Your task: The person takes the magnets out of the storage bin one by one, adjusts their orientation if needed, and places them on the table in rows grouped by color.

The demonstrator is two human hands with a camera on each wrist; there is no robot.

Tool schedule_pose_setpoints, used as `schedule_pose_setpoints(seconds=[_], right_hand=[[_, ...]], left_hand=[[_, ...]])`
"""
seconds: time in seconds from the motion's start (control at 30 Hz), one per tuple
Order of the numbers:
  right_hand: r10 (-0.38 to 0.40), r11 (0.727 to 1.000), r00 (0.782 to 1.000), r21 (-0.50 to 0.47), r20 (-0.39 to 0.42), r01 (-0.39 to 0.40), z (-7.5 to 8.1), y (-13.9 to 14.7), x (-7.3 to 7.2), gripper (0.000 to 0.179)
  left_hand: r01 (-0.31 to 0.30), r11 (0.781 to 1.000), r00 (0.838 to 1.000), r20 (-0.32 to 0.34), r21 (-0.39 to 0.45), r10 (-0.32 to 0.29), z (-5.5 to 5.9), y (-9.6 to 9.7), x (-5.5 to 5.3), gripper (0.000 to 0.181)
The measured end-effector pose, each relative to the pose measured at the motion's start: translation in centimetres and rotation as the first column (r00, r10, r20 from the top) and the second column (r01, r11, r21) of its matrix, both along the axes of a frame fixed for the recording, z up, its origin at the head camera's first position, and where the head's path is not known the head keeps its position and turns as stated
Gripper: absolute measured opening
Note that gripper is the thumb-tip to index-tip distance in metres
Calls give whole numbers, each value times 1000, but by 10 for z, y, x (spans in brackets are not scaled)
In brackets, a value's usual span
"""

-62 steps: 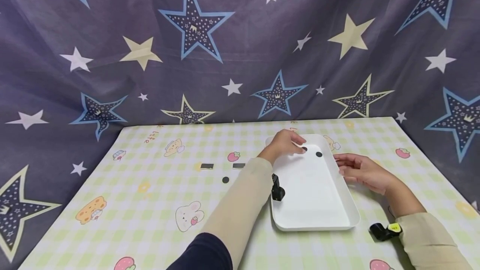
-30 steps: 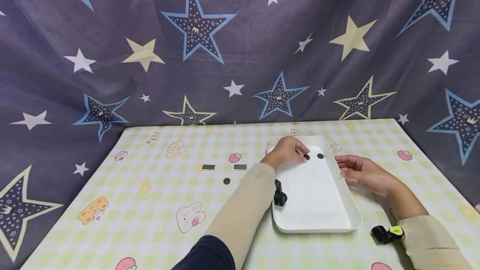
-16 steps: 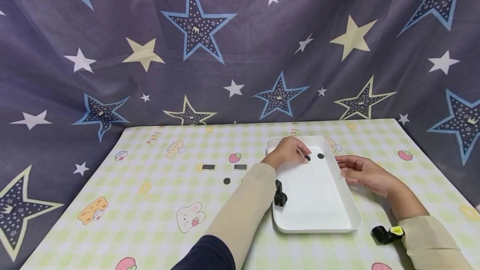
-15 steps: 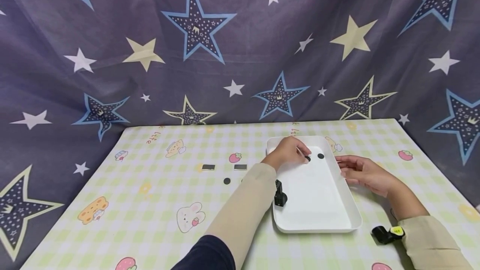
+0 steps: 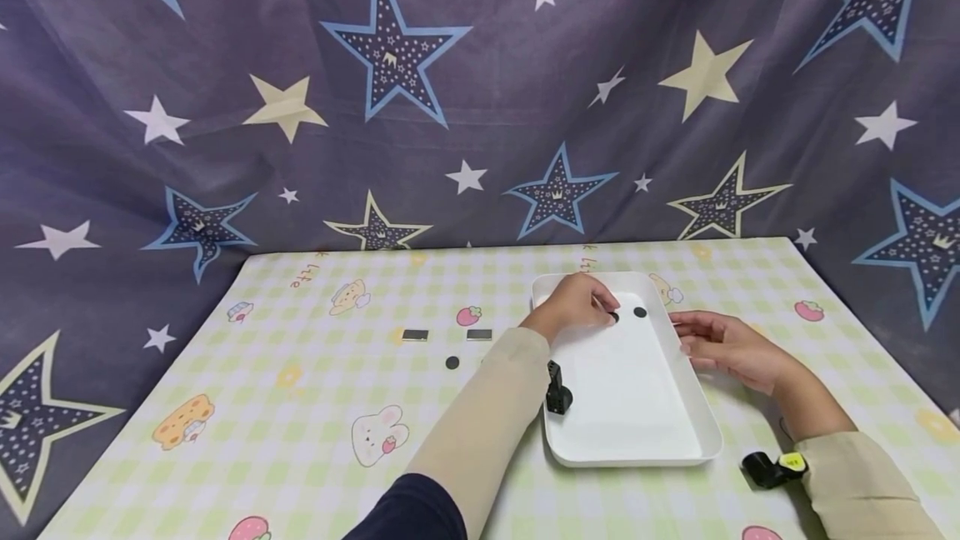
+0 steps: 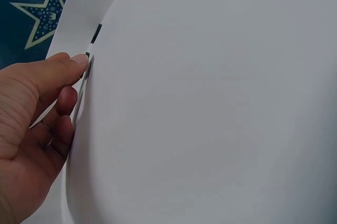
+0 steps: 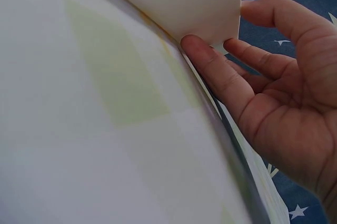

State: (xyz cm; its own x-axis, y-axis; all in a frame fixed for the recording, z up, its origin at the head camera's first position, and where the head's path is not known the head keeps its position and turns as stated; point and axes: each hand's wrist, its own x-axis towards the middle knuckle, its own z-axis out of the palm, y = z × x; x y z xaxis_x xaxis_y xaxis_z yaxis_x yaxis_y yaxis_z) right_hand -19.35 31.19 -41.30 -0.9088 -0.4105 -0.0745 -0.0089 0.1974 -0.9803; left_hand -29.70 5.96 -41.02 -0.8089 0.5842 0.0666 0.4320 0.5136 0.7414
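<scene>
A white rectangular tray (image 5: 633, 407) stands on the right half of the table. My left hand (image 5: 577, 305) reaches over its left rim and pinches a small black disc (image 5: 614, 317) at the tray's far end. The thumb tip lies right at the disc's dark edge in the left wrist view, and the fingers hide most of it. Just to its right in the tray is a second black disc (image 5: 640, 312). My right hand (image 5: 731, 348) rests against the tray's outer right wall with extended fingers; in the right wrist view its fingertips (image 7: 197, 50) touch the wall's lower edge.
Left of the tray lie two dark flat rectangles (image 5: 416, 335) and another black disc (image 5: 452, 362). Part of a further dark piece shows beside my left sleeve (image 5: 480, 423). Wrist cameras hang at both forearms. A star-patterned curtain (image 5: 480, 90) backs the checked tablecloth (image 5: 300, 440).
Over the last two seconds my left hand has shifted the black disc slightly toward the tray's near side. In the last half second both hands have stayed in place.
</scene>
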Motion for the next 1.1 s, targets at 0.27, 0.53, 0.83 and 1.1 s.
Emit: schedule_pose_setpoints(seconds=[0.27, 0.53, 0.83, 1.1], right_hand=[[9, 1000, 1000, -9, -6, -9, -2, 0, -1, 58], [-1, 1000, 1000, 6, 2, 1, -1, -1, -1, 59], [-2, 1000, 1000, 7, 9, 2, -1, 0, 0, 58], [6, 1000, 1000, -5, 9, -6, 0, 0, 1, 58]], left_hand=[[18, 1000, 999, -32, -4, -18, 5, -1, 3, 17], [46, 998, 999, -3, 41, -46, 11, -3, 3, 16], [55, 997, 998, -16, 53, -55, 25, -2, 7, 16], [38, 997, 999, -4, 60, -38, 37, -9, 10, 14]])
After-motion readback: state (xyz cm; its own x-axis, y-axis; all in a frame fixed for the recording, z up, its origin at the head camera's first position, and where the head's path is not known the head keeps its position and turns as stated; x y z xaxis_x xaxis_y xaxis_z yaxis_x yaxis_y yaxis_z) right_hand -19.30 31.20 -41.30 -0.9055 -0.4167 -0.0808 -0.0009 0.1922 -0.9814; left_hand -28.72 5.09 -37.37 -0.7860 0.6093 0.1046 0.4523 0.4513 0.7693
